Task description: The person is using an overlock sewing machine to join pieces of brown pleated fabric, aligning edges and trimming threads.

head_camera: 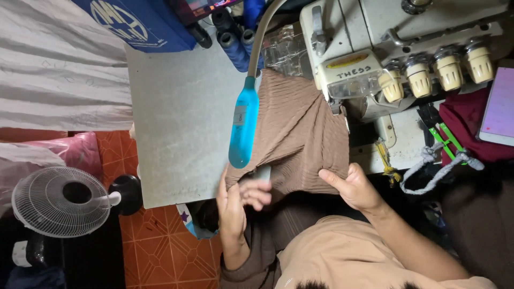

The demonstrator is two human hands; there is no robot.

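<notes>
A brown pleated fabric (297, 131) lies on the grey sewing table (176, 123), its far end under the presser area of a cream overlock sewing machine (375, 53). My left hand (238, 200) grips the fabric's near left edge, fingers curled over it. Pinching the near right edge, my right hand (350, 187) has its thumb on top. A blue gooseneck lamp (243, 128) hangs over the fabric's left side.
Thread cones (233, 40) stand behind the table. A white floor fan (61, 200) sits on orange tiles at left. Green-handled scissors (441, 134), a grey cord (433, 166), dark red cloth (466, 120) and a phone (500, 107) lie at right.
</notes>
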